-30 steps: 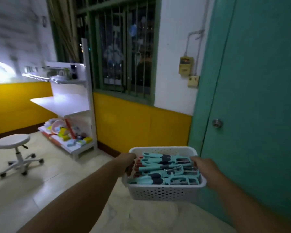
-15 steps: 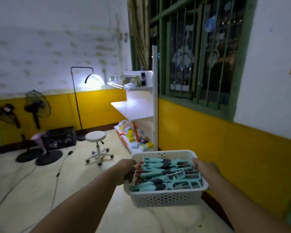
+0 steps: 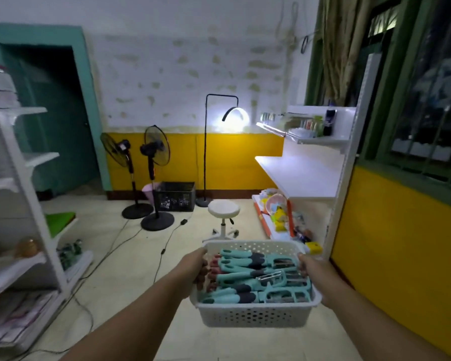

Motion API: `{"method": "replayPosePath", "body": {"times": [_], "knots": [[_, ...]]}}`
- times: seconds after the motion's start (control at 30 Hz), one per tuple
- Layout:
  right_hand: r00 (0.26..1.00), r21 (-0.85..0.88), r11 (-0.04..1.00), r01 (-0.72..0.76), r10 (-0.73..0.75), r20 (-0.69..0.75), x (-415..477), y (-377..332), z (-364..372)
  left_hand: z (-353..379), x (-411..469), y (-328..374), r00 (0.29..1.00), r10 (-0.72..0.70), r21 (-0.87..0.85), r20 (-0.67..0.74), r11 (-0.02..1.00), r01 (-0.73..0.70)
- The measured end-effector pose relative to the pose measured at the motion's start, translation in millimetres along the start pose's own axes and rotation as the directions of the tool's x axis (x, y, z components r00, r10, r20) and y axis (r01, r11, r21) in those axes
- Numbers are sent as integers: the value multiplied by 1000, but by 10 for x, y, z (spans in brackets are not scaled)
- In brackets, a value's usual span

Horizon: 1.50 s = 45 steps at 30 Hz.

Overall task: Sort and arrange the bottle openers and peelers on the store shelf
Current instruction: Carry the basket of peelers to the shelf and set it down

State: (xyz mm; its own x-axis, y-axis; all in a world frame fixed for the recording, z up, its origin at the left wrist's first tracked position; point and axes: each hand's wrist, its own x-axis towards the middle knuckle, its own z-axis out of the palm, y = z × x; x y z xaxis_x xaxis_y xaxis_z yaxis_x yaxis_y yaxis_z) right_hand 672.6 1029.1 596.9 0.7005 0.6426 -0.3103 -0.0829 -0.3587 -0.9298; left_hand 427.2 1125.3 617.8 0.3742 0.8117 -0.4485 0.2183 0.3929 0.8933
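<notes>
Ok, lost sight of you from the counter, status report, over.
Carrying white basket, left hand and right hand gripping its ends. Inside, teal-handled peelers and openers, piled unsorted. Ahead, stool and floor cables, short of the lit shelf.

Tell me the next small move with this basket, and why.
Probably carry the basket forward to the white shelf on the right: both the left hand and right hand grip its ends, the tools all lie inside it, and the shelf stands some way ahead.
</notes>
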Motion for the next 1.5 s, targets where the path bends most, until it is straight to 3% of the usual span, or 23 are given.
{"method": "replayPosePath", "body": {"times": [0.4, 0.87, 1.23, 1.5], "knots": [[999, -48, 999, -6, 8, 52, 1833, -929, 1338, -634, 2025, 1041, 990, -28, 48, -136, 998, 34], [930, -205, 974, 94, -12, 368, 4057, -2343, 3455, -1740, 4146, 2350, 917, 7, 47, -398, 999, 12], [945, -253, 952, 170, -86, 315, 5437, -3299, 5112, -2967, 6155, 3468, 945, 28, -1, -327, 1000, -30], [969, -220, 968, 118, -63, 240, 6660, -3879, 5874, -3406, 7650, 4209, 957, 65, 23, -282, 998, -61]]}}
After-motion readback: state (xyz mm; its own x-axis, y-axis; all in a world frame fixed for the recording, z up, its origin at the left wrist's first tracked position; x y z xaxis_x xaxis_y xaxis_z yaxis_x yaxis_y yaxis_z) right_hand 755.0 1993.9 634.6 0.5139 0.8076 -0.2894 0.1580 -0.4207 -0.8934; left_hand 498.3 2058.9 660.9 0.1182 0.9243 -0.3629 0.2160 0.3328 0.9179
